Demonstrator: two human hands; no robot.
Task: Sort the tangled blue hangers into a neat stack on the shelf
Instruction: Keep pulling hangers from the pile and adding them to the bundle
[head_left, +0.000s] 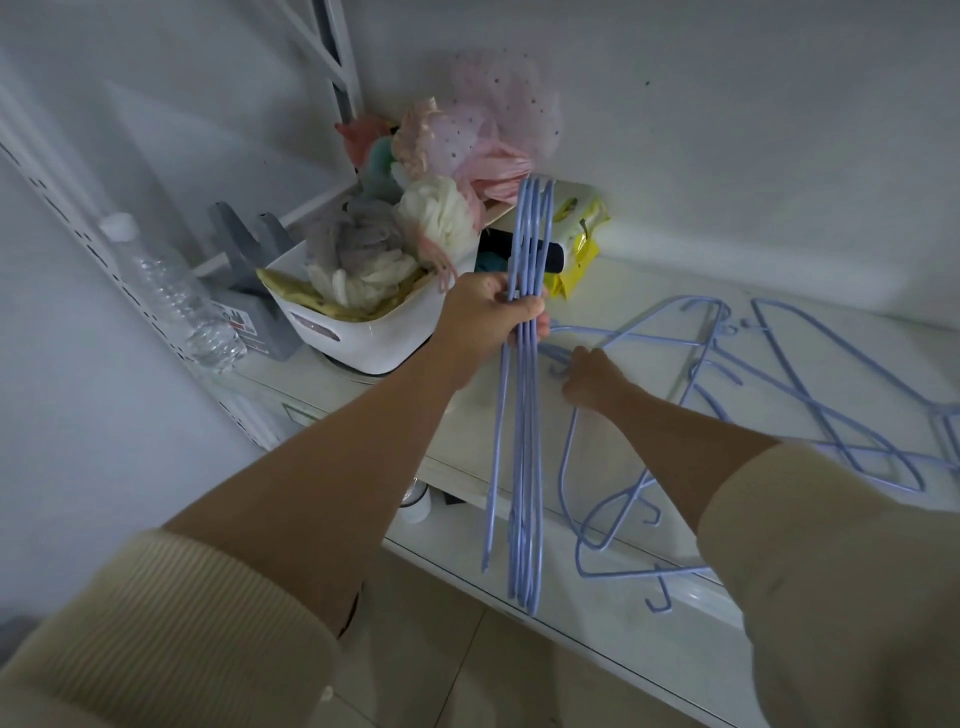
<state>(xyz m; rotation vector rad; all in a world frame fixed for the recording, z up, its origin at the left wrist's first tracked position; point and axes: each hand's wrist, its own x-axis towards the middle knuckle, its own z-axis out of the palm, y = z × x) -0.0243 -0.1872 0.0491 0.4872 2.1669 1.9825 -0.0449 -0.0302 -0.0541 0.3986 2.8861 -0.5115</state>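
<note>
My left hand (491, 319) is shut on a bundle of several blue hangers (524, 457), held upright and edge-on above the white shelf (623, 291). Their lower ends hang past the shelf's front edge. My right hand (592, 376) rests on the shelf just right of the bundle, with its fingers closed on the hook end of one loose blue hanger (649, 338). More tangled blue hangers (831, 395) lie spread flat across the shelf to the right, crossing each other. One hanger (613, 551) overhangs the front edge.
A white basket (363, 327) stuffed with cloth and mesh puffs stands at the back left of the shelf. A yellow packet (582, 244) lies behind the bundle. A clear plastic bottle (176, 296) and grey brackets (249, 244) sit farther left. Walls close off the back.
</note>
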